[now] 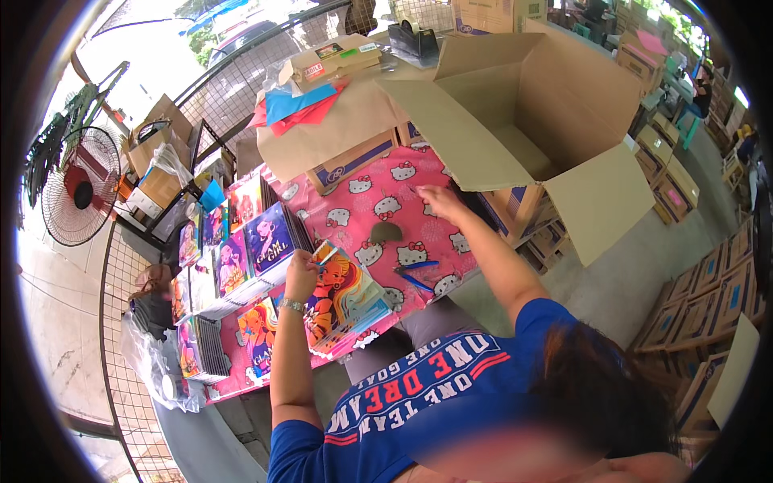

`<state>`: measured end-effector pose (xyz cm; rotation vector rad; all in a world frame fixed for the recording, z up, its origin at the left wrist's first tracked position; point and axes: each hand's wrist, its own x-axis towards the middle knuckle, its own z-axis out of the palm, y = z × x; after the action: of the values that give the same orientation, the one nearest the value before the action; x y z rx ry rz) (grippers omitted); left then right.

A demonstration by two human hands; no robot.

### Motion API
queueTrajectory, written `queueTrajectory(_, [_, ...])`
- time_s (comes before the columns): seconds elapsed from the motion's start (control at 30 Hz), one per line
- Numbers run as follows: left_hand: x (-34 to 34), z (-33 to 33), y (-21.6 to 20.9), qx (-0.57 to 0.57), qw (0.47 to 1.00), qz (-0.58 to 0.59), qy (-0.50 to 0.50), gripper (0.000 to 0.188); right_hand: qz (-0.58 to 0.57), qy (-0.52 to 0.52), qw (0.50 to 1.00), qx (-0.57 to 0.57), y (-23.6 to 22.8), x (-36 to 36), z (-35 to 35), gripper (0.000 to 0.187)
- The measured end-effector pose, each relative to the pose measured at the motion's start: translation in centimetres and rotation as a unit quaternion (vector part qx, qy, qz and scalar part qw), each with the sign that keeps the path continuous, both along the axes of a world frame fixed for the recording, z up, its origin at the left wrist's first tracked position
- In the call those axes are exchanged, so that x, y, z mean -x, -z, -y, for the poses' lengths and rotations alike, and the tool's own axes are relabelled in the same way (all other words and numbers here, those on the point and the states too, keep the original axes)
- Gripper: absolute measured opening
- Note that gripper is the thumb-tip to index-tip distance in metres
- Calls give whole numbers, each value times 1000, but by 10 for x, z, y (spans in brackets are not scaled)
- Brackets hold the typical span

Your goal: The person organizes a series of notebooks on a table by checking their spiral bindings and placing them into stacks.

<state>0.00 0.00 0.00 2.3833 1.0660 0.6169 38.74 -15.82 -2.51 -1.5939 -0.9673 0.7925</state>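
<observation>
My left hand [301,275] is closed at the upper left corner of a colourful illustrated book [338,294]; the fingers partly hide what they grip. The book lies at the table's near edge, with a fan of page edges or further copies spreading on its right. My right hand [441,203] hovers over the pink patterned tablecloth [342,216], fingers stretched out to the left and nothing seen in them. Between the hands lies a dark olive, rounded piece [386,232]. A blue-handled cutting tool [417,275] rests nearer to me.
Stacks of similar books [274,237] fill the table's left side. A large open carton [515,137] stands to the right, its flaps spread outward. Red and blue sheets [298,105] lie on a cardboard-covered surface at the back. A standing fan [80,189] is far left; more cartons [708,290] line the right.
</observation>
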Motion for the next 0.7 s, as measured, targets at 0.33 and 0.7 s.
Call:
queueTrajectory(0.33, [-3,131,-114,-286,957,6,44,22,-31,-42,968,-245,-65,217,60,57])
queueTrajectory(0.7, [-15,134,-112,-263,954,60,134,19,245,-174,914,-273,-103,175,70,30])
